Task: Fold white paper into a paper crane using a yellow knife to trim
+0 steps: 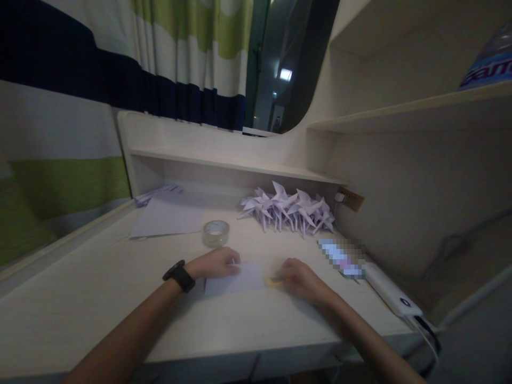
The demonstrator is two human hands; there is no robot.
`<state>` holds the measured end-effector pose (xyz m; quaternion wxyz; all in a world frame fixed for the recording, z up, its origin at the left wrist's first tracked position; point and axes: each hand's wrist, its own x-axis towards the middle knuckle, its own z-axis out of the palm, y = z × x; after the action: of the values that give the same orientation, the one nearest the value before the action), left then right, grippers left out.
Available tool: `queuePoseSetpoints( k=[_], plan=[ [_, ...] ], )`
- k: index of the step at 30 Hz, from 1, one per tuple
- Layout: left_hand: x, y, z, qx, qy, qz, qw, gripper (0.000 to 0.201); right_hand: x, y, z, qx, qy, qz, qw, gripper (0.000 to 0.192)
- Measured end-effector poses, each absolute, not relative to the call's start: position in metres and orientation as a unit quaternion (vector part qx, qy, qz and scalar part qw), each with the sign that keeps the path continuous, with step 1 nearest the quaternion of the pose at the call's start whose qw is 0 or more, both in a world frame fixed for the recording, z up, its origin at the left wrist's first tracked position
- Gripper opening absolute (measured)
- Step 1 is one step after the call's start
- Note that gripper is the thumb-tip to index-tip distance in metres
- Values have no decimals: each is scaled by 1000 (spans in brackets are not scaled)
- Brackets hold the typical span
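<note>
A small rectangular sheet of white paper (244, 282) lies on the desk in front of me. My left hand (218, 262), with a black watch (180, 276) on its wrist, is closed at the paper's upper left edge, fingertips pressed together on it. My right hand (299, 278) is just off the paper's right end, its fingers closed around a small yellow thing (273, 281). Motion blur hides what kind of thing that is. Beyond my left hand a roll of clear tape (216, 233) lies flat on the desk.
Folded paper pinwheels (286, 208) are heaped at the back right. Larger white sheets (170, 214) lie at the back left. A lit phone (340, 258) and a white power strip or bank (392, 290) with cables line the right side. A bottle (490, 64) stands on the shelf above.
</note>
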<state>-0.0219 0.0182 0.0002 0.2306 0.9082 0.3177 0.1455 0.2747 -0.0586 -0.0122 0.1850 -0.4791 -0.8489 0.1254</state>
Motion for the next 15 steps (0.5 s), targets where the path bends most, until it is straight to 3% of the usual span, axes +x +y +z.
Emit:
queuePoseSetpoints(
  k=[8,15],
  plan=[
    [-7,-6,4,917,306,239,89,34,272,-60,-9,-475,-852,129,180,26],
    [16,-25,-24,945,282,156,53,46,268,-60,-20,-472,-855,101,189,31]
  ],
)
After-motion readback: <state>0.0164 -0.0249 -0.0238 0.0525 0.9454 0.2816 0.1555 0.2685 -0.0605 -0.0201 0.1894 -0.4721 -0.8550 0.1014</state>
